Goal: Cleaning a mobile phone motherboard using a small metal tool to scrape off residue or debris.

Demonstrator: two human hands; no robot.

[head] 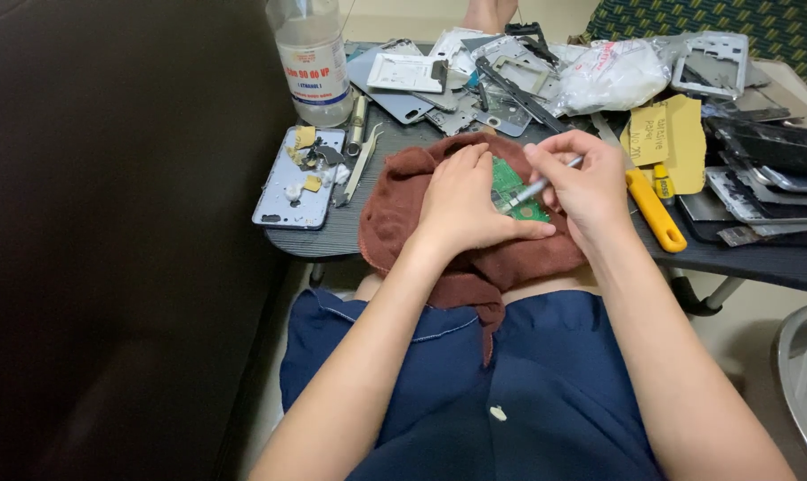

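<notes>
So the green circuit board (pixel 513 189) is sitting mid-frame on a brown towel (pixel 395 209). The left hand (pixel 464 203) is lying flat, fingers together, pinning it down, and the right hand (pixel 582 183) is pinching a thin silver tool (pixel 539 186) whose tip is touching the board. The dark table (pixel 760 260) is overflowing with phone frames (pixel 510 76), a clear bottle (pixel 313 58) cut off at the top edge, and a yellow-handled knife (pixel 655 212). Both hands are hiding most of the board.

A home phone-repair bench: a small table (pixel 350 239) heaped with phone frames (pixel 510 76) beside a sofa (pixel 110 223).
</notes>
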